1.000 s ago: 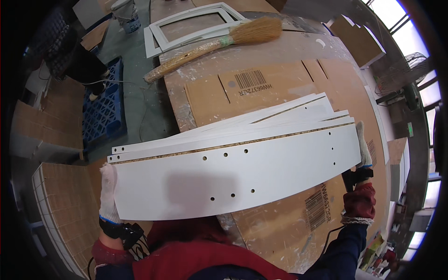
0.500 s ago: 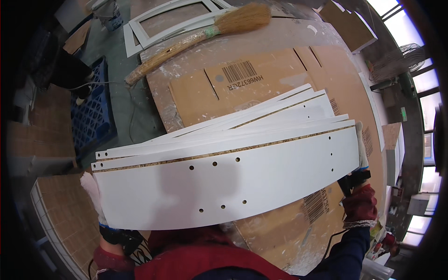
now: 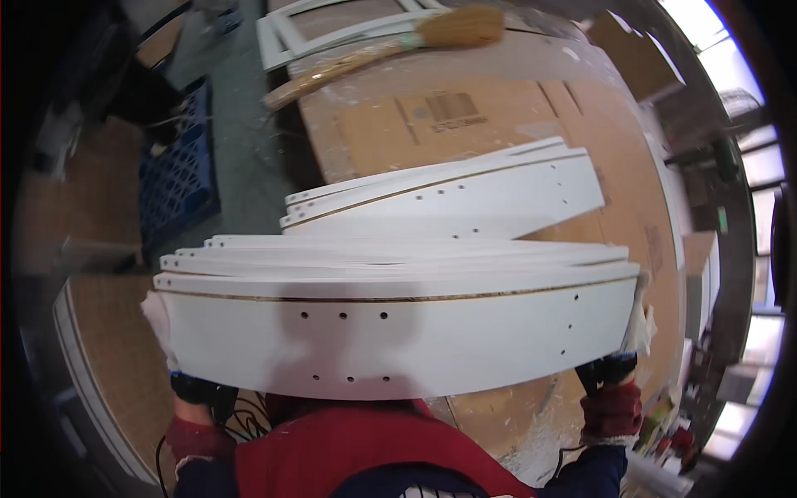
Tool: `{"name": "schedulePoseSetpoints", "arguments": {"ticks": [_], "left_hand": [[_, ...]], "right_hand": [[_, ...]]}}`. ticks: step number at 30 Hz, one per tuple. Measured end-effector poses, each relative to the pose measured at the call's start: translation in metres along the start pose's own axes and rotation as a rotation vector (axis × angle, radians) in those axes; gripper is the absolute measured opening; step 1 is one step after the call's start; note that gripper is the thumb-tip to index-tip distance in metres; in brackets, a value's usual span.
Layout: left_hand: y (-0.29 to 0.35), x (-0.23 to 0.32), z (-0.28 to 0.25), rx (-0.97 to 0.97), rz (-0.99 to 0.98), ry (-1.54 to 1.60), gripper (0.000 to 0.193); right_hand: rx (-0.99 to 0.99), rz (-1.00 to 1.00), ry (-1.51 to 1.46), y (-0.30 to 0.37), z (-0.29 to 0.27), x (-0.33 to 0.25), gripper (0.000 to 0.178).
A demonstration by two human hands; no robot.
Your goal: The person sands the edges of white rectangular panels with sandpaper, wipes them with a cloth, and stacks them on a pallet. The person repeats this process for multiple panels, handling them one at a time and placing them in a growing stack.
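Note:
A small stack of long white panels (image 3: 465, 340) spans the space before my body, its bare chipboard edges and drilled holes showing. At its left end, my left hand (image 3: 158, 324) in a pale glove grips the short side. My right hand (image 3: 639, 328), gloved too, clasps the opposite end. Most fingers of both hands are hidden behind the boards. Just beyond lies a second group of white panels (image 3: 523, 195), slightly fanned and slanting up to the right. The held stack overlaps its near edge in view.
Flattened cardboard (image 3: 374, 124) covers the worktable under the panels. A straw brush (image 3: 457, 29) with a wooden handle and white frames (image 3: 286, 37) lie at the far side. A blue plastic pallet (image 3: 178, 178) is on the floor at left, beside a person's dark-clothed leg (image 3: 149, 91).
The held panels have come nearer to me and levelled out, separating from the group behind, which now shows more of its surface. My hands moved with the stack; the view shifted slightly.

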State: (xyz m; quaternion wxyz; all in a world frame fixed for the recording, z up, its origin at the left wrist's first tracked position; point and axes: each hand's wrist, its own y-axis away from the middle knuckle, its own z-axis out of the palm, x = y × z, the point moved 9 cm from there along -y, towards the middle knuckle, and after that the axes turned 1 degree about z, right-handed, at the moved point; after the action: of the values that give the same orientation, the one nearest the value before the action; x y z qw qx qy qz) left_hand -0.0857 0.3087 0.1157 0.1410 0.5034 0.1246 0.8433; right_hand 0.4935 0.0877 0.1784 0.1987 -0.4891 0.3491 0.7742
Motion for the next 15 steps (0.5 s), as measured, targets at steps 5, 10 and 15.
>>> {"name": "schedulePoseSetpoints", "arguments": {"ticks": [5, 10, 15], "left_hand": [[0.038, 0.011, -0.043, 0.047, -0.004, 0.026, 0.048], [0.080, -0.002, -0.120, 0.071, 0.038, 0.138, 0.043], [0.184, -0.026, -0.222, 0.205, 0.150, 0.349, 0.038]], "right_hand": [[-0.180, 0.134, 0.161, -0.022, 0.060, 0.078, 0.066], [-0.527, 0.312, 0.378, -0.012, 0.218, 0.198, 0.066], [-0.821, 0.363, 0.577, 0.066, 0.333, 0.264, 0.067]]}}
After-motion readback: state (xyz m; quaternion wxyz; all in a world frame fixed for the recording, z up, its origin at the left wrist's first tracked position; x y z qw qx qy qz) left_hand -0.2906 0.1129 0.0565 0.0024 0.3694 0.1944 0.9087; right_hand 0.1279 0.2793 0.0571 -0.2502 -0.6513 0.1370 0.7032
